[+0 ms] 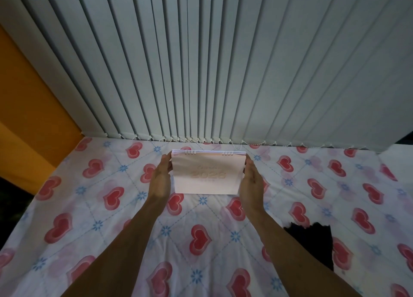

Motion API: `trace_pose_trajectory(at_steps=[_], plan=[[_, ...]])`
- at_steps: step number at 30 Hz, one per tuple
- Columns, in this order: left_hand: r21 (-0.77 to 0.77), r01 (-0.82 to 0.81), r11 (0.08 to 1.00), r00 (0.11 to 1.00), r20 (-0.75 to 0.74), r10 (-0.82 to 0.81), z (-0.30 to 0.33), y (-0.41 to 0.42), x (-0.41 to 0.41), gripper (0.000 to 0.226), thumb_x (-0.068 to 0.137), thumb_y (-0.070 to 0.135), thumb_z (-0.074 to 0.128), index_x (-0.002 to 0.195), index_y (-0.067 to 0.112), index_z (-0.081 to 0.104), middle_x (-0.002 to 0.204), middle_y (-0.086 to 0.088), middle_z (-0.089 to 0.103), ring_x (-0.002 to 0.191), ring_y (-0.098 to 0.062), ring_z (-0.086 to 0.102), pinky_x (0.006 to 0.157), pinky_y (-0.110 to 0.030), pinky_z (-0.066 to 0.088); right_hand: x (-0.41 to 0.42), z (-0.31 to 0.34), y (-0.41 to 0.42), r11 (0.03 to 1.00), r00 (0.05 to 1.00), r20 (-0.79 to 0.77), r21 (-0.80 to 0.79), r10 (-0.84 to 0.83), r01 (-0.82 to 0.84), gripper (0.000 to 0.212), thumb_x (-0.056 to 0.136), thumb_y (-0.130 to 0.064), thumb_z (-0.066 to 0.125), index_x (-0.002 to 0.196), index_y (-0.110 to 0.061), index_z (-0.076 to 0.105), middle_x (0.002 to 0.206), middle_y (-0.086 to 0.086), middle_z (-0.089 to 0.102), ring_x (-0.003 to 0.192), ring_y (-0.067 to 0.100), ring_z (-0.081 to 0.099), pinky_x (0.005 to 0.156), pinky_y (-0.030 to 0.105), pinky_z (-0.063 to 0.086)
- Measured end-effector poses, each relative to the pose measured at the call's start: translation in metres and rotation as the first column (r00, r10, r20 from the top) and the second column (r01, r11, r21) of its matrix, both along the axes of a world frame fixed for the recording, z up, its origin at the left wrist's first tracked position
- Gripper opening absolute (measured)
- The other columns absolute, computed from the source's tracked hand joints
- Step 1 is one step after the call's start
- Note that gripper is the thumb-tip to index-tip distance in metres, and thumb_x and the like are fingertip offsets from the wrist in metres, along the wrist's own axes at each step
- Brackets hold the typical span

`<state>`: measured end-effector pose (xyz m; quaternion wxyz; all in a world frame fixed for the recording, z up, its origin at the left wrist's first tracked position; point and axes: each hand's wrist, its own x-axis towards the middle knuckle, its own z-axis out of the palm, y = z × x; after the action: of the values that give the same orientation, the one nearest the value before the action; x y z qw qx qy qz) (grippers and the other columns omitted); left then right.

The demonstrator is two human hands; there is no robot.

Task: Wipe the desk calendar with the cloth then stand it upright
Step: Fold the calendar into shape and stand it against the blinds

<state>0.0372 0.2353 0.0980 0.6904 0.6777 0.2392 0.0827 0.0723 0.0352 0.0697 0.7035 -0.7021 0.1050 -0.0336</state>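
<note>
A pale pink desk calendar [206, 172] with two wire spiral bindings on its top edge stands tilted on the heart-patterned sheet, its cover facing me. My left hand [159, 178] grips its left edge. My right hand [251, 180] holds its right edge, fingers along the side. A black cloth [312, 238] lies flat on the sheet to the right of my right forearm, apart from both hands.
The surface is covered by a white sheet [111, 207] printed with red hearts and blue flowers. Grey vertical blinds [212, 62] hang right behind the calendar. An orange wall [26, 118] borders the left side.
</note>
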Motion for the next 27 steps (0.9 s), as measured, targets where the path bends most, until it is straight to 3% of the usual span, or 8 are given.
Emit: trace_pose_trajectory(at_steps=[3,5,8,11,14,17,21,27], plan=[[0.035,0.000,0.999,1.000,-0.025,0.001,-0.003,-0.001,-0.001,0.036,0.096,0.056,0.025,0.090,0.052,0.059,0.076,0.031,0.066,0.067,0.007,0.064,0.044,-0.006,0.043,0.001,-0.002,-0.001,1.000,1.000,0.001,0.005,0.016,-0.016,0.044,0.106,-0.042,0.029,0.139,-0.027,0.054,0.133,0.001,0.063,0.118,0.019,0.061,0.093,0.036,0.057],[0.063,-0.002,0.998,0.999,-0.038,0.005,-0.005,0.000,-0.002,0.037,0.097,0.055,0.024,0.092,0.048,0.060,0.084,0.028,0.064,0.068,0.003,0.063,0.047,-0.008,0.042,0.001,-0.004,-0.003,1.000,1.000,0.000,0.004,0.015,-0.015,0.044,0.106,-0.041,0.029,0.137,-0.026,0.056,0.130,0.002,0.065,0.113,0.016,0.063,0.077,0.021,0.058],[0.052,0.007,0.999,0.999,-0.042,-0.005,-0.011,0.002,-0.002,0.041,0.097,0.055,0.024,0.110,0.039,0.060,0.100,0.015,0.064,0.080,-0.005,0.062,0.063,-0.016,0.047,0.002,-0.004,-0.006,1.000,1.000,-0.005,-0.001,0.004,-0.004,0.045,0.106,-0.040,0.029,0.138,-0.023,0.056,0.131,0.000,0.064,0.106,-0.008,0.061,0.070,0.003,0.048],[0.033,-0.002,0.999,0.999,-0.042,0.004,-0.015,0.003,-0.003,0.044,0.097,0.055,0.025,0.119,0.033,0.056,0.112,0.008,0.060,0.088,-0.007,0.055,0.075,-0.027,0.041,0.004,-0.003,-0.009,1.000,1.000,0.006,-0.014,0.011,-0.011,0.045,0.106,-0.038,0.029,0.137,-0.019,0.056,0.125,-0.005,0.065,0.090,-0.025,0.057,0.066,-0.003,0.043],[0.035,-0.016,0.999,0.999,-0.041,0.017,-0.013,0.000,-0.006,0.035,0.095,0.057,0.026,0.102,0.044,0.057,0.096,0.021,0.061,0.078,0.004,0.052,0.070,-0.022,0.040,0.004,-0.001,-0.010,1.000,1.000,-0.001,-0.009,0.006,-0.006,0.043,0.106,-0.040,0.029,0.127,-0.025,0.063,0.102,-0.022,0.070,0.086,-0.020,0.061,0.062,0.000,0.046],[0.028,0.010,1.000,0.999,-0.033,-0.009,-0.010,-0.004,-0.010,0.035,0.095,0.057,0.024,0.089,0.051,0.058,0.077,0.034,0.063,0.069,0.008,0.060,0.060,-0.012,0.038,0.004,-0.002,-0.007,1.000,0.999,-0.037,0.022,0.015,-0.015,0.044,0.105,-0.045,0.030,0.123,-0.028,0.066,0.106,-0.010,0.073,0.087,-0.007,0.067,0.062,0.010,0.052],[-0.029,0.043,0.999,0.999,0.002,-0.043,-0.009,-0.009,-0.008,0.035,0.096,0.056,0.022,0.093,0.050,0.056,0.073,0.044,0.062,0.066,0.024,0.056,0.061,-0.014,0.038,0.005,-0.003,-0.003,0.998,0.996,-0.086,0.058,0.010,-0.005,0.044,0.104,-0.048,0.033,0.114,-0.027,0.070,0.102,-0.001,0.074,0.087,0.009,0.071,0.058,0.014,0.052],[-0.112,0.063,0.992,0.997,0.041,-0.059,0.003,-0.007,0.011,0.034,0.096,0.055,0.023,0.096,0.046,0.056,0.074,0.039,0.065,0.066,0.019,0.060,0.045,-0.003,0.044,0.022,0.003,-0.003,0.999,0.997,-0.073,0.025,-0.020,0.022,0.046,0.103,-0.050,0.031,0.108,-0.026,0.071,0.087,-0.013,0.075,0.075,-0.005,0.069,0.054,0.007,0.049]])
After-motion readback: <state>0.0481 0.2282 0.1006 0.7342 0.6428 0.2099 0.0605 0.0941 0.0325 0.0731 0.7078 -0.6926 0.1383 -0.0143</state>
